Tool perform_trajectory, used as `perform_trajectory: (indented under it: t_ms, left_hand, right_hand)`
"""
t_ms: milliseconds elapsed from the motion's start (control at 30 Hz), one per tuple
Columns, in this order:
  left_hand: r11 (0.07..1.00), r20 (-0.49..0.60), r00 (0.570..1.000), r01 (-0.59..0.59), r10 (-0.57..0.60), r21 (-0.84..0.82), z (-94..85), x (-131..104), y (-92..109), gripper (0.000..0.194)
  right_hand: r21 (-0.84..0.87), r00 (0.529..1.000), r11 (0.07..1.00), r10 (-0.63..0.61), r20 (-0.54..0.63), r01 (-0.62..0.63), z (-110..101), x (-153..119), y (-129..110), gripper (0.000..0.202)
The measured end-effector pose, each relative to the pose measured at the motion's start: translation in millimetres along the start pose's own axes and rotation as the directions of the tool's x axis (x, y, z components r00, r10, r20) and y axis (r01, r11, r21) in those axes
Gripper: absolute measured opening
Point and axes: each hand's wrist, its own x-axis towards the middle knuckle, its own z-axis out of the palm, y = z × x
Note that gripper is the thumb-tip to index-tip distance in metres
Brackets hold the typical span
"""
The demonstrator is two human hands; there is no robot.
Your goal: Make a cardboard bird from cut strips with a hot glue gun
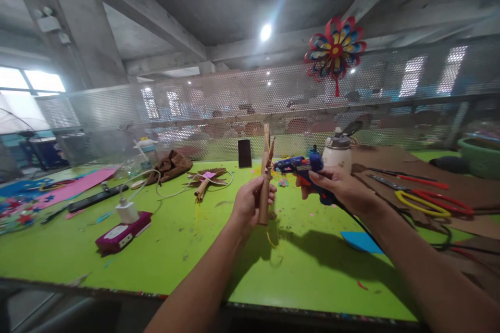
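Standing nearly upright in the left hand point(248, 199), the brown paper roll point(264, 203) is at the middle of the scene, above the green tabletop point(167, 260), its long axis running up and down with a narrower, split-looking upper end. The left hand is closed around its lower half, the fingertips showing on the right side, so the upper part rises free of the grip. From the right, the blue glue gun point(300, 165) lies almost level, roughly square to that axis, its nozzle aimed left at the roll just above the left fingers; whether the tip touches the paper or stops just beside it cannot be told. The right hand point(339, 186) is wrapped around the gun's handle, well back from the nozzle; the left is the nearer of the two to the roll. Yellow string point(271, 239) hangs below the roll's lower end. On the far side, beyond the hands, a dark phone point(245, 153) stands upright, with a lidded jar point(337, 157) to its right. Left of the roll lies a spiky brown paper piece point(203, 186), and scissors with yellow handles point(422, 207) rest well to the right.
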Motion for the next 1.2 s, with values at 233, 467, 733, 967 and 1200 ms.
perform_trajectory:
  t_ms: [233, 467, 733, 967, 1200]
  left_hand:
    - [0.998, 0.025, 0.999, 0.044, -0.043, -0.051, 4.5, -4.1, 3.3, 0.017]
    - [0.984, 0.054, 0.995, 0.092, -0.085, -0.152, 2.7, -3.6, 5.6, 0.018]
    - [0.983, 0.084, 0.992, 0.11, -0.098, -0.15, 1.5, -3.4, 4.6, 0.019]
    - [0.979, 0.092, 0.99, 0.12, -0.106, -0.166, 2.8, -4.8, 6.0, 0.019]
    - [0.979, 0.094, 0.991, 0.111, -0.096, -0.17, 3.1, -5.3, 6.5, 0.018]
  right_hand:
    - [0.068, 1.0, 0.998, 0.008, -0.005, -0.007, -2.8, 1.7, 8.2, 0.049]
    - [0.199, 1.0, 0.98, 0.006, -0.003, -0.006, -4.4, 2.8, 13.2, 0.045]
    - [0.227, 0.999, 0.973, 0.034, -0.009, -0.031, -3.2, 2.9, 14.2, 0.042]
    - [0.255, 1.0, 0.967, -0.006, 0.003, 0.005, -1.6, 4.2, 12.9, 0.038]
    - [0.284, 1.0, 0.959, -0.002, -0.007, 0.004, 0.0, 3.7, 10.5, 0.035]
